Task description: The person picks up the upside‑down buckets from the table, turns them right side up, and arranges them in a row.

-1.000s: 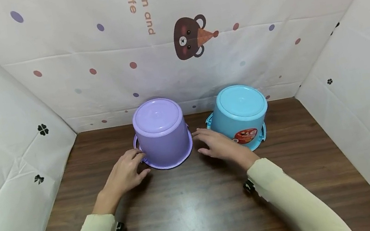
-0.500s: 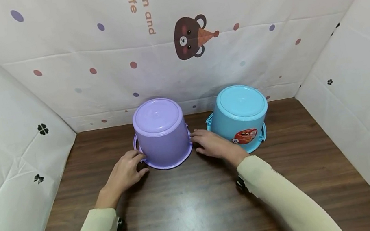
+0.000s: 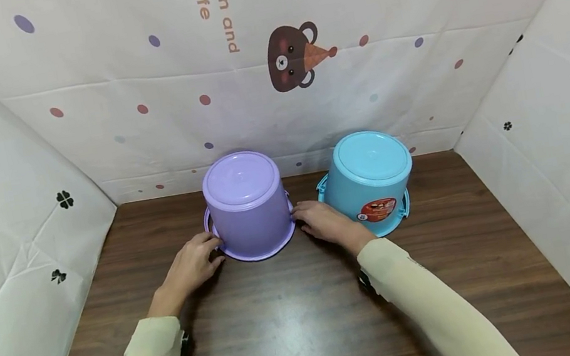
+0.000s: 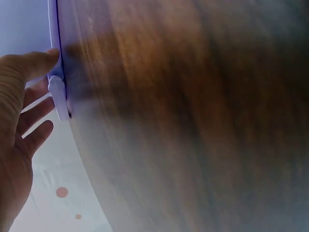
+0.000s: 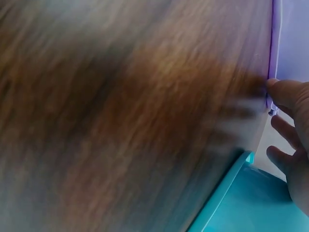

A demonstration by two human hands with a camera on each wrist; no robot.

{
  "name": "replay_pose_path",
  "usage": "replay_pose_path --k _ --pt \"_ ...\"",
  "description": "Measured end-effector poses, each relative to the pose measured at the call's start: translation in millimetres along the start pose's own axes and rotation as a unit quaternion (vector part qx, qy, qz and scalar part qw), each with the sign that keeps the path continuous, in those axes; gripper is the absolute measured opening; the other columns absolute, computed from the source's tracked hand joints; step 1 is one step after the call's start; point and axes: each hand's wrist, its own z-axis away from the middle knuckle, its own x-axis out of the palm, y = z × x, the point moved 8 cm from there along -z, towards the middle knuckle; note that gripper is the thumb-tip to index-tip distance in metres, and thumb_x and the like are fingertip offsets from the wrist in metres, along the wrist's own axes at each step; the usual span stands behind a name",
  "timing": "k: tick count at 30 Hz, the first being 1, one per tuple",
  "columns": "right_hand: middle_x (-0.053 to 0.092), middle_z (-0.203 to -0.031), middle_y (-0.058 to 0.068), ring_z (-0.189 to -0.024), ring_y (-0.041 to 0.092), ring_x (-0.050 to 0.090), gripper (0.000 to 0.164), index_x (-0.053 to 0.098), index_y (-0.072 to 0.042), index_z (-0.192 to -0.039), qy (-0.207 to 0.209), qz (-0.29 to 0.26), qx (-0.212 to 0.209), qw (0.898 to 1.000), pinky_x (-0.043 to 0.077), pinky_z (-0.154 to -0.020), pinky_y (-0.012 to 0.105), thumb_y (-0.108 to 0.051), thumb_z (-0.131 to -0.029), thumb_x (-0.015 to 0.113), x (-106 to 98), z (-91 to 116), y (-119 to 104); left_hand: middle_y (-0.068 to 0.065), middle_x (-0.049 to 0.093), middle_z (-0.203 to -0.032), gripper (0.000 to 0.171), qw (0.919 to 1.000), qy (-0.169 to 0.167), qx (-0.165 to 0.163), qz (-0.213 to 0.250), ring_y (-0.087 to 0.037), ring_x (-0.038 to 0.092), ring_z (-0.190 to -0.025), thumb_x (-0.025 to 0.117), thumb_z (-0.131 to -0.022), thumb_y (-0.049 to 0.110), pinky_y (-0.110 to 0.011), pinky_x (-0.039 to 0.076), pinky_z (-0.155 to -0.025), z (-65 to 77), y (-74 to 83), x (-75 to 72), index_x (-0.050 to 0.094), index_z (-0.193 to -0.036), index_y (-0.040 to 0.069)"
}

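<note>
An upside-down purple bucket [image 3: 250,225] stands on the brown wood-grain table, its rim down. My left hand [image 3: 193,267] is at the left side of its rim and pinches it near the handle joint [image 4: 58,92]. In the left wrist view the thumb lies on the rim [image 4: 54,29], with the other fingers partly behind it. On the opposite side my right hand [image 3: 324,222] pinches the rim too; the right wrist view has its thumb [image 5: 275,83] against the purple edge. The right fingertips are partly hidden.
An upside-down light blue bucket [image 3: 372,172] with a red label [image 3: 378,210] stands just right of the purple one, close beside my right hand. White patterned sheeting covers the back wall [image 3: 141,140] and both side walls. The wooden tabletop [image 3: 283,331] stretches in front.
My right hand has moved left from beside the blue bucket onto the purple bucket's rim. The left thumb has closed in toward the rim. The purple bucket has shifted very slightly left.
</note>
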Motion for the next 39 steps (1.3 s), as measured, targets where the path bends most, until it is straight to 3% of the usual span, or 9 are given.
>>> replay_pose_path --k 5,9,12,21,29,39 --pt "0.072 -0.114 0.008 -0.113 0.026 0.068 0.021 0.075 -0.007 -0.110 0.029 0.061 -0.028 0.997 0.055 -0.100 0.038 -0.005 -0.089 0.079 -3 -3 -7 -0.016 0.069 -0.108 0.026 0.9998 -0.008 -0.018 0.000 -0.035 0.069 -0.101 0.086 -0.077 0.001 -0.049 0.058 -0.085 -0.1 -7.0 2.0 0.072 -0.098 0.004" --pt "0.072 -0.111 0.004 -0.115 0.024 0.067 0.012 0.077 -0.012 -0.104 0.029 0.117 -0.027 0.992 0.055 -0.099 0.038 -0.010 -0.093 0.075 -2 -5 -9 -0.015 0.069 -0.106 0.024 0.9997 -0.010 -0.021 0.003 -0.034 0.068 -0.099 0.085 -0.077 -0.001 -0.049 0.058 -0.085 -1.2 -8.7 2.5 0.071 -0.094 0.004" --pt "0.073 -0.110 0.002 -0.117 0.024 0.066 0.010 0.078 -0.015 -0.103 0.032 0.129 -0.029 0.991 0.055 -0.098 0.039 -0.011 -0.094 0.073 -2 -6 -11 -0.013 0.068 -0.100 0.023 0.9998 -0.002 -0.018 0.007 -0.032 0.068 -0.094 0.087 -0.075 -0.002 -0.048 0.058 -0.082 -2.1 -7.9 2.4 0.070 -0.090 0.004" --pt "0.074 -0.100 -0.006 -0.105 0.020 0.066 0.013 0.079 -0.018 -0.099 0.040 0.198 -0.084 0.976 0.054 -0.087 0.035 -0.011 -0.098 0.068 1 -7 -18 -0.009 0.065 -0.089 0.029 0.9995 0.010 -0.030 0.002 -0.028 0.065 -0.083 0.089 -0.072 -0.002 -0.046 0.057 -0.075 -5.8 -8.9 3.6 0.061 -0.079 0.006" --pt "0.071 -0.097 -0.002 -0.095 0.017 0.067 0.011 0.076 -0.014 -0.096 0.034 0.203 -0.124 0.971 0.056 -0.091 0.033 -0.008 -0.098 0.067 6 -6 -19 -0.011 0.066 -0.092 0.029 0.9991 0.008 -0.034 0.022 -0.031 0.066 -0.085 0.085 -0.071 -0.010 -0.048 0.058 -0.075 -6.7 -10.2 5.4 0.061 -0.081 0.004" --pt "0.068 -0.093 -0.003 -0.087 0.016 0.064 0.012 0.070 -0.013 -0.093 0.038 0.201 -0.142 0.969 0.055 -0.084 0.032 -0.008 -0.101 0.063 8 -3 -16 -0.010 0.064 -0.090 0.028 0.9993 0.011 -0.020 0.029 -0.027 0.064 -0.084 0.082 -0.072 -0.014 -0.044 0.056 -0.074 -7.7 -7.9 3.6 0.062 -0.082 0.003"
